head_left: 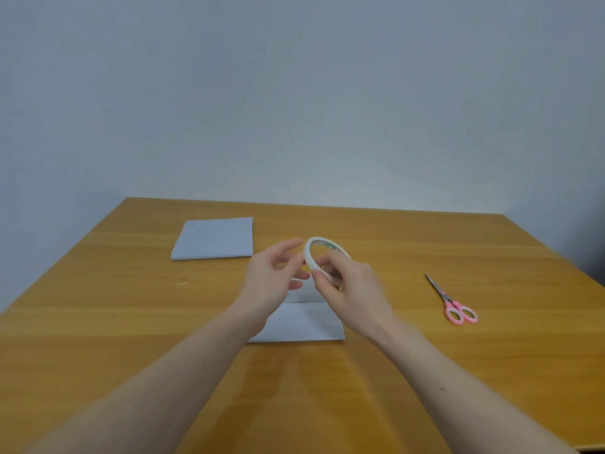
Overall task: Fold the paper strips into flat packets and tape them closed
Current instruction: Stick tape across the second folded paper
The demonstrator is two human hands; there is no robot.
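— What does the head view take in first?
— A plain pale wall behind a wooden counter (425, 244) that fills the lower half.

— And on it?
— A folded white paper packet (214, 239) lies flat at the far left. A second folded paper (304, 322) lies near the centre, partly hidden under the two hands. Pink-handled scissors (453, 304) lie well apart to the right, blades pointing away.

— Where is the tape?
— The tape roll (316, 255) is held up above the near paper, tilted on edge so its open ring shows. The right hand (350, 286) has its grip closed round the roll's lower rim, fingers curled on it.

— The left hand?
— The left hand (273, 273) is just beside the roll, fingers loosely spread, fingertips at the roll's left edge. Whether its grip pinches a tape end I cannot tell; motion blurs it.
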